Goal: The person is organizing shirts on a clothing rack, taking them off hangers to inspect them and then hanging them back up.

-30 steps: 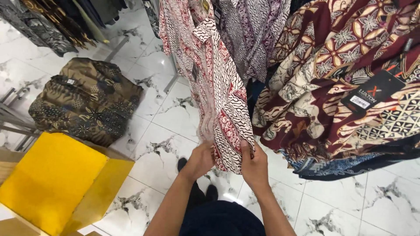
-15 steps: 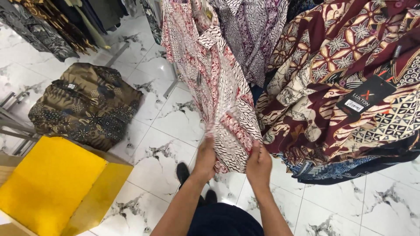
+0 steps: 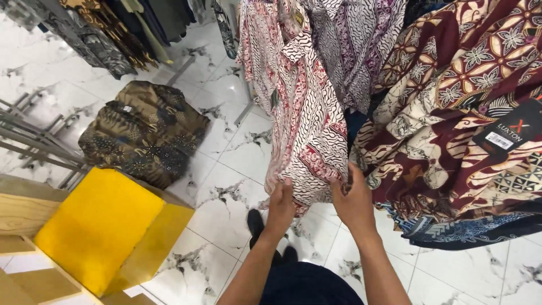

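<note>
A hanging shirt (image 3: 305, 113) in white with red and dark wavy print fills the middle of the head view. My left hand (image 3: 280, 204) pinches its lower hem on the left side. My right hand (image 3: 353, 200) grips the hem on the right side, fingers curled into the cloth. The two hands hold the bottom edge a little apart, about waist high. Below them I see my dark trousers and one black shoe (image 3: 255, 221) on the floor.
More patterned shirts hang right, a maroon floral one (image 3: 451, 113) with a black tag (image 3: 508, 133). A brown garment heap (image 3: 144, 133) lies on the white marble floor (image 3: 226, 158). A yellow box (image 3: 101, 226) sits lower left beside metal rails (image 3: 34, 141).
Both hands slid slightly right along the hem, and the shirt bottom now spreads a little wider between them. The view shifted a bit.
</note>
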